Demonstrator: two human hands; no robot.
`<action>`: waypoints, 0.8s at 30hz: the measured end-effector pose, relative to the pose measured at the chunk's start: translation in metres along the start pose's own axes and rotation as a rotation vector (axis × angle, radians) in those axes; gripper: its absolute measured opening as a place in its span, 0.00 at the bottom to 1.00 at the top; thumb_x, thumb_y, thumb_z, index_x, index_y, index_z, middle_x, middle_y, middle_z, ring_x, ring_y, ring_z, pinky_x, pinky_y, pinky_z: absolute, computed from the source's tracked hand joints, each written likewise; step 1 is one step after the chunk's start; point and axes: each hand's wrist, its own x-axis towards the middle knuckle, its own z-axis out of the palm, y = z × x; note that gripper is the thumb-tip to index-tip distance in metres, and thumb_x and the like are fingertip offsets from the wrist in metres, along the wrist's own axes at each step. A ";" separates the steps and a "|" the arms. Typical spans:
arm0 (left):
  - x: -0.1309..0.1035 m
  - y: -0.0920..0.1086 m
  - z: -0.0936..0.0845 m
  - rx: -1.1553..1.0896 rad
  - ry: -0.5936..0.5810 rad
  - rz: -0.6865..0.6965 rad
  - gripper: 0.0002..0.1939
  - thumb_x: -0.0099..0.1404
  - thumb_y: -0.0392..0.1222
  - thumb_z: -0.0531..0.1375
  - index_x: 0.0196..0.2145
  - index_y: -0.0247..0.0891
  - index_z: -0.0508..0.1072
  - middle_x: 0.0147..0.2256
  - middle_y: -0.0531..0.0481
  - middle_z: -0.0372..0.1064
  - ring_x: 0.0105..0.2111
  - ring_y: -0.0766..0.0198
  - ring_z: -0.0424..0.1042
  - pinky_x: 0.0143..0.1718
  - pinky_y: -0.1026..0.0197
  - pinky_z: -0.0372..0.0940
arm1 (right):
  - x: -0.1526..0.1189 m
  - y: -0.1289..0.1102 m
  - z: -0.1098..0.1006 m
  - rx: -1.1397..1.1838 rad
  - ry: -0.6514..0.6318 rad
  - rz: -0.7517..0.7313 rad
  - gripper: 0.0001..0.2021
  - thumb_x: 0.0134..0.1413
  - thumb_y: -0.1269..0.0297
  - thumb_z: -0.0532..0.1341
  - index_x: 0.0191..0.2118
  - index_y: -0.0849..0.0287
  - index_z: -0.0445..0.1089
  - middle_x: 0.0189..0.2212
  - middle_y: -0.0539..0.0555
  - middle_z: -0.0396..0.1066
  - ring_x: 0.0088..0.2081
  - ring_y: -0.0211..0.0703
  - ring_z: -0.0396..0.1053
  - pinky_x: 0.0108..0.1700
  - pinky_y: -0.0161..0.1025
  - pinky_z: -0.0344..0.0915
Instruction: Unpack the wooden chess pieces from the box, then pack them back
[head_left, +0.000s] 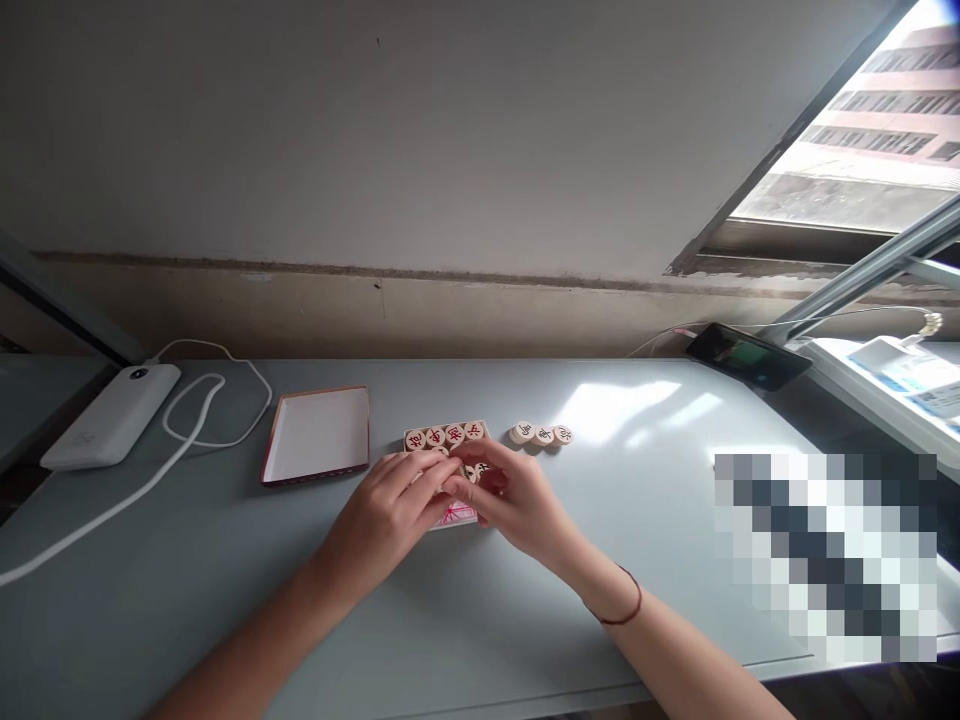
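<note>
A small open box (pixel 484 424) holds round wooden xiangqi pieces (pixel 454 434). Red characters mark the back row, and a few pieces with black characters show between my fingers. My left hand (pixel 390 500) reaches over the box's left half, its fingers bent. From the right comes my right hand (pixel 525 500), thumb and fingers curled inward. Their fingertips meet above the box around a xiangqi piece (pixel 459 472), which is mostly covered. Pink-lined printing shows at the box's near end. Right of the box, several loose pieces with black characters (pixel 544 434) lie overlapping in a short row.
A shallow box lid (pixel 319 438) lies inner side up to the left. Farther left are a white power bank (pixel 112 415) and its white cable (pixel 172 462). A dark phone (pixel 748 356) leans at the back right. Sunlight falls on the grey table (pixel 465 640).
</note>
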 end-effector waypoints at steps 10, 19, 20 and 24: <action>-0.003 -0.017 -0.021 -0.281 -0.365 -0.211 0.07 0.64 0.33 0.57 0.38 0.41 0.72 0.41 0.52 0.67 0.35 0.67 0.72 0.38 0.65 0.67 | 0.003 0.010 -0.013 -0.014 -0.014 0.074 0.16 0.57 0.51 0.58 0.43 0.57 0.68 0.37 0.55 0.73 0.23 0.32 0.63 0.22 0.31 0.61; -0.002 -0.019 -0.023 -0.237 -0.603 -0.154 0.03 0.63 0.34 0.60 0.33 0.40 0.72 0.35 0.53 0.71 0.37 0.63 0.69 0.38 0.63 0.64 | 0.000 0.009 -0.011 -0.152 -0.070 -0.013 0.11 0.58 0.57 0.58 0.42 0.58 0.69 0.27 0.50 0.69 0.23 0.32 0.60 0.24 0.32 0.61; -0.002 -0.019 -0.023 -0.228 -0.596 -0.140 0.03 0.63 0.35 0.60 0.32 0.40 0.73 0.35 0.53 0.71 0.37 0.63 0.68 0.38 0.63 0.64 | -0.001 0.009 -0.010 -0.161 -0.075 -0.023 0.09 0.58 0.59 0.58 0.42 0.57 0.69 0.30 0.50 0.70 0.24 0.32 0.61 0.26 0.32 0.63; -0.005 -0.020 -0.023 -0.164 -0.560 -0.107 0.01 0.61 0.37 0.63 0.31 0.41 0.74 0.34 0.52 0.69 0.35 0.63 0.67 0.36 0.62 0.65 | -0.003 0.006 -0.010 -0.152 -0.121 -0.094 0.09 0.56 0.68 0.57 0.43 0.56 0.69 0.43 0.55 0.69 0.31 0.34 0.67 0.31 0.34 0.69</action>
